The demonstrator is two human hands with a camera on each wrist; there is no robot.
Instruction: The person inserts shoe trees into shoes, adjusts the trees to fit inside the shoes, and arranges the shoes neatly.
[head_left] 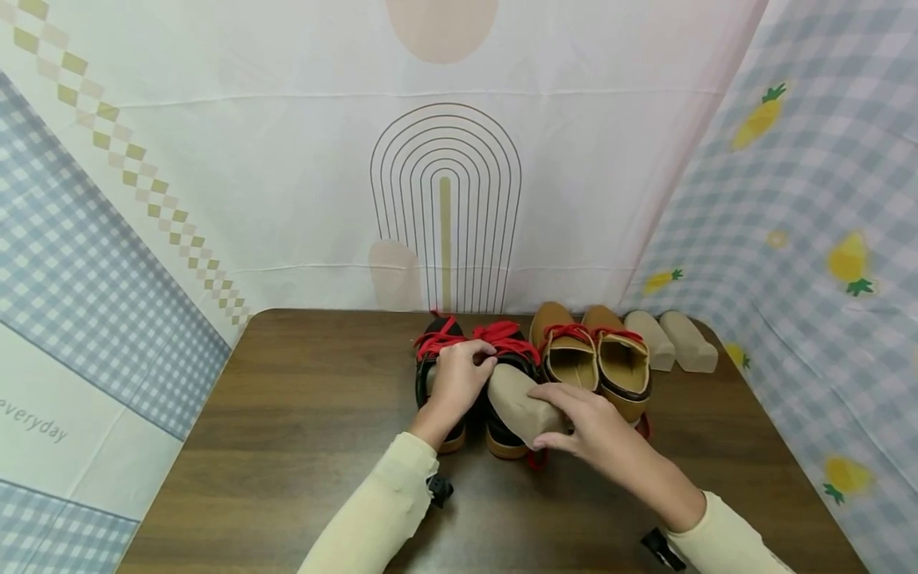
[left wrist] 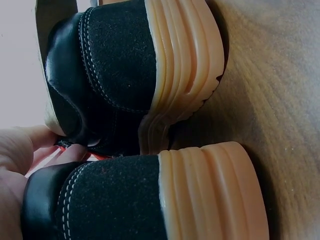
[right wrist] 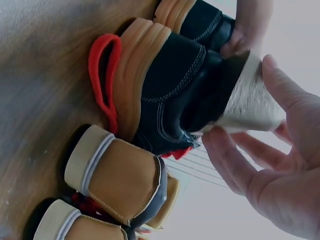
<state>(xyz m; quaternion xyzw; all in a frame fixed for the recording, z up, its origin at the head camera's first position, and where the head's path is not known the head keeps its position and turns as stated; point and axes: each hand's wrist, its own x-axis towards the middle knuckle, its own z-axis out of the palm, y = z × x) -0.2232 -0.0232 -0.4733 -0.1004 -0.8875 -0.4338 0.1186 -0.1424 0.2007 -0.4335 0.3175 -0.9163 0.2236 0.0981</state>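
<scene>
My right hand [head_left: 595, 422] grips the heel end of a beige foam shoe insert [head_left: 519, 399], thumb on one side and fingers on the other. The insert slants down into the opening of the right black shoe [right wrist: 172, 65], its front part hidden inside in the right wrist view. My left hand [head_left: 459, 379] pinches the upper of that shoe near its red laces [head_left: 502, 339]; the exact grip is partly hidden. The left black shoe [left wrist: 110, 200] stands beside it under my left wrist, with something beige partly visible in its opening.
Two tan shoes [head_left: 617, 363] with red laces stand right of the black pair. Two more beige inserts [head_left: 688, 343] lie at the table's back right corner. A red lace loop [right wrist: 102, 75] hangs by the black shoe's sole. Cloth walls [head_left: 308, 199] border the wooden table [head_left: 301, 414].
</scene>
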